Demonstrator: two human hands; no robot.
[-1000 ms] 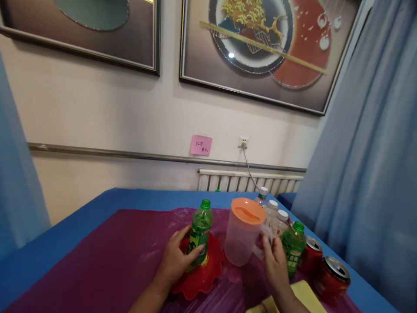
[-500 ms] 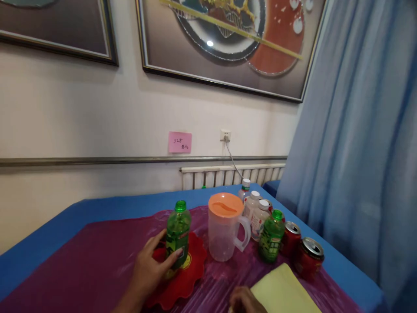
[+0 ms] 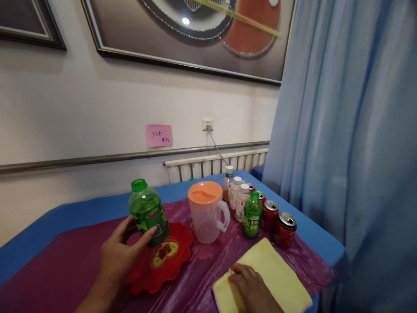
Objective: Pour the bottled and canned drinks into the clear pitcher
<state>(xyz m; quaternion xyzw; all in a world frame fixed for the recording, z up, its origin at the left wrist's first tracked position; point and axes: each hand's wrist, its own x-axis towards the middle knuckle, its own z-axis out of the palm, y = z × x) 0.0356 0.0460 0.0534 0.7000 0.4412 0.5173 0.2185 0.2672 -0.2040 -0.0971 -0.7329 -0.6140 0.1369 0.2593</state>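
Note:
My left hand point(image 3: 119, 252) is wrapped round a green plastic bottle point(image 3: 151, 217) with no cap on it, tilted to the left above a red scalloped tray point(image 3: 180, 256). Some of its fingers are hidden behind the bottle. A yellow cloth point(image 3: 273, 269) lies on the tabletop under my right hand point(image 3: 249, 284), whose fingers are bent at the cloth's folded left part. Just right of the tray stands a clear plastic pitcher point(image 3: 205, 221) with an orange lid and a handle.
Beyond the pitcher, several bottles with white caps point(image 3: 241, 202), a second green bottle point(image 3: 252, 217) and several red cans point(image 3: 285, 230) stand grouped. Purple plastic sheeting point(image 3: 87, 256) covers part of the blue tabletop point(image 3: 81, 208). A blue curtain point(image 3: 312, 130) hangs at right.
My left hand has raised the green bottle off the red tray and tilted it leftward. My right hand has moved onto the yellow cloth. The view has swung right.

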